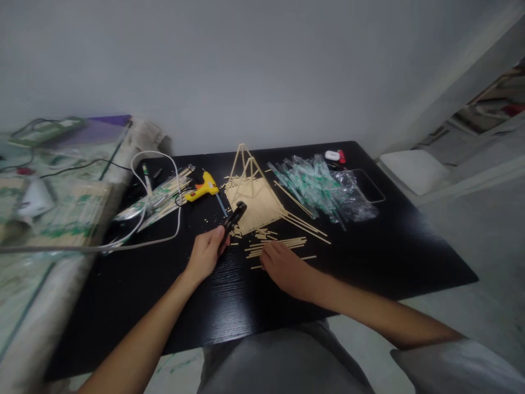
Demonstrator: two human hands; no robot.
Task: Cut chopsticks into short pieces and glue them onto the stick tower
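Observation:
My left hand (207, 253) is closed round a black hand tool (234, 215), whose head points away from me; its exact kind is hard to make out. To the right, my right hand (285, 269) reaches down with bent fingers at a bunch of thin wooden sticks (293, 243). A single wooden stick (308, 258) passes under that hand and seems pinched in it; the fingertips are partly hidden. Beyond both hands lies a flat mat of joined sticks (262, 205), with an upright stick frame (251, 164) on it. Short cut pieces (264, 234) are scattered in front of the mat.
A yellow glue gun (204, 187) lies left of the mat, near a looped white cable (179, 208) and packed sticks (164, 200). Clear-and-green plastic wrappers (314, 186) are heaped on the right, with a phone (367, 186) and white case (332, 155) behind. The black table (369, 262) meets the wall.

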